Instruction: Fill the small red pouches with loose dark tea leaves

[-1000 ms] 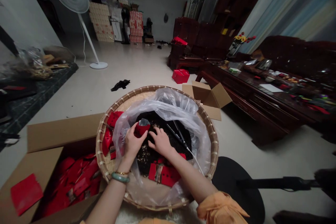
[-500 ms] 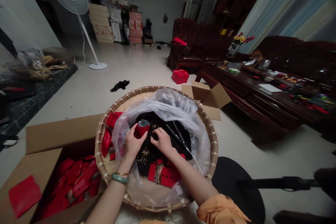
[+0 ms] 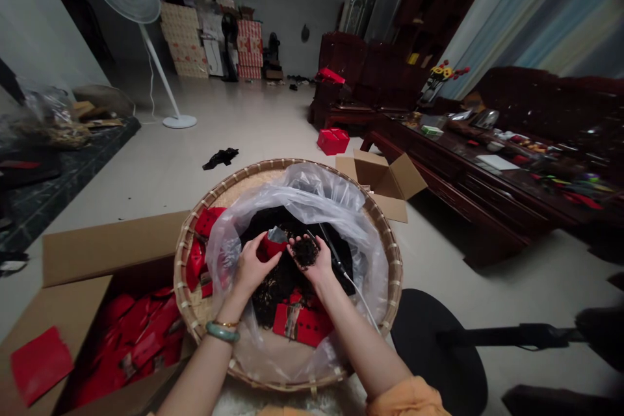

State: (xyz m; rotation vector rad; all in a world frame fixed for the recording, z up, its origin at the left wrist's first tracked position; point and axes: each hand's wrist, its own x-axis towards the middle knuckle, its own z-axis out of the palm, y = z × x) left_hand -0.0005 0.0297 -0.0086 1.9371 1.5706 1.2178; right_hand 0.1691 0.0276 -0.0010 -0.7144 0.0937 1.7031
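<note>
Pale floor (image 3: 146, 169) lay beneath a round woven tray (image 3: 273, 162) lined with a plastic bag (image 3: 302, 188). Above the bag, the right hand (image 3: 309, 266) cupped dark tea leaves (image 3: 305, 251), fingers curled, while the left hand (image 3: 253, 270) gripped a red packet (image 3: 270, 248).

Right hand (image 3: 309, 262) now raised and cupped palm up, a small heap of dark loose leaves (image 3: 305, 251) in it; red pouch (image 3: 269, 249) tipped, silver mouth toward that hand; left hand (image 3: 252, 268) turned inward with it
</note>
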